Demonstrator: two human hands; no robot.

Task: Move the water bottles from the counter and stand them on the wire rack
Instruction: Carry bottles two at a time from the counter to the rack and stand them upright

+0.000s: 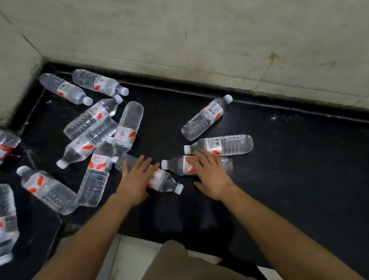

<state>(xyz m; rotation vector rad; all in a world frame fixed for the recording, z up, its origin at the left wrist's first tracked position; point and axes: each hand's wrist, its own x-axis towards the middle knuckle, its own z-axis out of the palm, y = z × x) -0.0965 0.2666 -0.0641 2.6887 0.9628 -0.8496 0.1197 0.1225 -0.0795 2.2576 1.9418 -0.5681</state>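
Head view: left hand [136,180] and right hand [210,175], fingers spread, each press a lying bottle; bare counter [303,174] rightward.

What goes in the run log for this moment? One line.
left hand on clear plastic water bottle | right hand on second bottle | both lying on black counter | neither lifted

My forearms bare to frame edge, no sleeves in view. No watch, rings or bands on left hand [136,183] or right hand [210,177]. Khaki-brown garment [189,272] covers my lap.
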